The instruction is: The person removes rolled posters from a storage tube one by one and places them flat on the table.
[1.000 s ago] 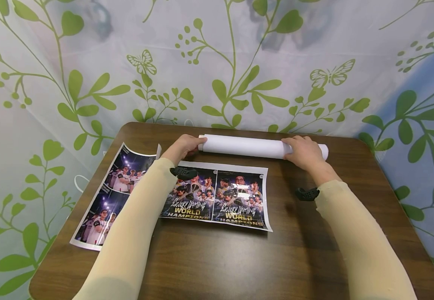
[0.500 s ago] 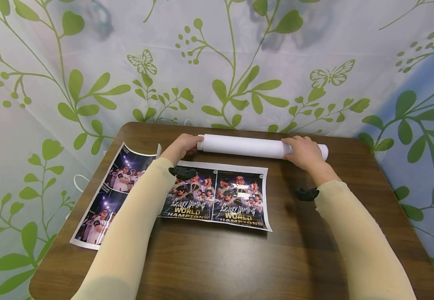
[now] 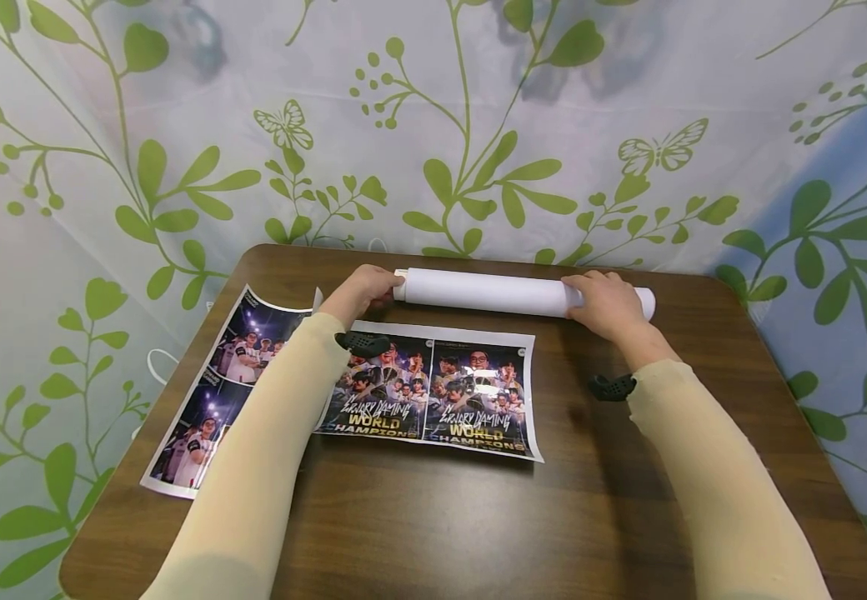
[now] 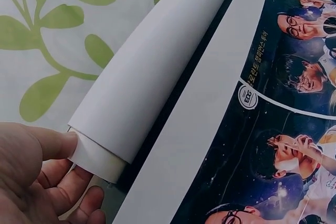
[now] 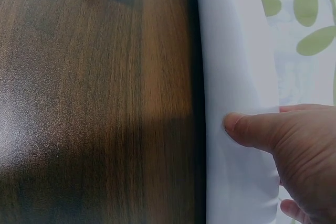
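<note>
A white paper roll (image 3: 489, 292) lies along the back of the table, seen also in the left wrist view as a white roll (image 4: 142, 72) with an inner layer poking out at its end. My left hand (image 3: 363, 292) pinches that left end, thumb on top and fingers curled beneath. Toward the right end, my right hand (image 3: 608, 305) grips the roll from above and behind; in the right wrist view its thumb (image 5: 247, 129) presses the near side. In front of the roll lies a glossy poster sheet (image 3: 433, 387) with two matching group pictures, partly covered by my left arm.
Left of it, a second printed sheet (image 3: 197, 417) with curled edges lies partly under my left sleeve. The brown wooden table (image 3: 433, 533) backs onto a leaf-patterned curtain (image 3: 433, 108). A white cable loop (image 3: 159, 367) shows at the table's left edge.
My left hand has slid slightly left at the roll's end. The right hand, the roll and the sheets look the same.
</note>
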